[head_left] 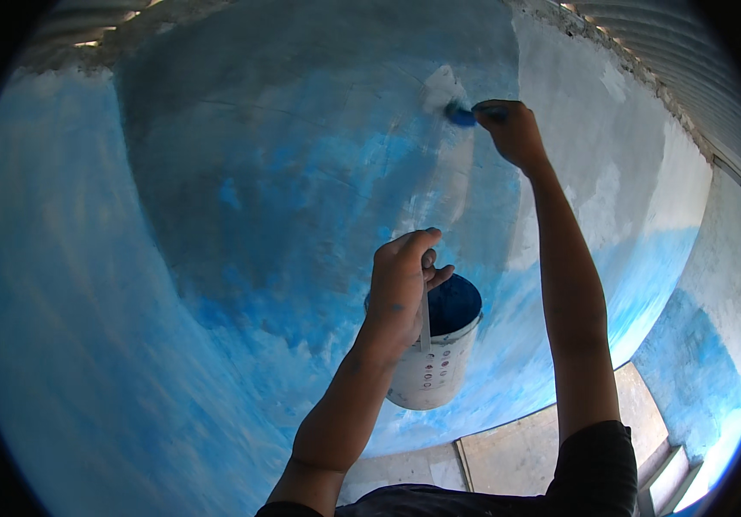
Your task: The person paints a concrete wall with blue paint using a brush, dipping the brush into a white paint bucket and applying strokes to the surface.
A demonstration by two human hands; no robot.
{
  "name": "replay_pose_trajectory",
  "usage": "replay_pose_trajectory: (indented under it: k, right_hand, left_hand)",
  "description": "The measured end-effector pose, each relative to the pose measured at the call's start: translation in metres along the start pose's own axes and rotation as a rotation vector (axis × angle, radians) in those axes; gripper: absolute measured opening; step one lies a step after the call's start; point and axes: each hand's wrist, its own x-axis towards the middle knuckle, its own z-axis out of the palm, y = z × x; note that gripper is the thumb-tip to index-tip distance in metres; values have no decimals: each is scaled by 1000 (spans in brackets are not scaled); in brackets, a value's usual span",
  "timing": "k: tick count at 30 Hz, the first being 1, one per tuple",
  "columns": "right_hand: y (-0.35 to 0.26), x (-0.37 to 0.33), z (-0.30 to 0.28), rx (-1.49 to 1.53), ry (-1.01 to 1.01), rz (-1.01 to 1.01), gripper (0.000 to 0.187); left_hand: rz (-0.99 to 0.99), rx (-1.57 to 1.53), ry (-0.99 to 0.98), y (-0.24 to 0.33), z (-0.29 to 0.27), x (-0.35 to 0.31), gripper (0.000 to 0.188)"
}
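My right hand (511, 133) is raised toward the upper right part of the wall and wrapped round the handle of a paintbrush (460, 114). The brush's bristles are blue and lie against or very close to the wall, just below a pale patch. Lower down, my left hand (407, 271) is closed on the handle of a white paint bucket (432, 379), which hangs in front of the wall. Dark blue paint (455, 306) coats the inside of the bucket; how full it is I cannot tell. Specks of paint mark my left hand and forearm.
The wall (302, 172) has grey plaster above and streaky blue paint below. A blue wall (52, 258) adjoins on the left. Corrugated roofing (681, 60) runs along the top right. Pale boards (517, 448) lie low behind my right arm.
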Motion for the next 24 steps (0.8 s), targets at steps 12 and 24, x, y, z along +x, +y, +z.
replay_pose_trajectory:
  k: [12, 24]
  right_hand:
    - [-13, 2, -10, 188, 168, 13, 22]
    - [11, 10, -10, -68, -35, -137, 20]
  left_hand:
    - [14, 102, -55, -3, 5, 9, 19]
    - [72, 238, -68, 17, 25, -6, 19]
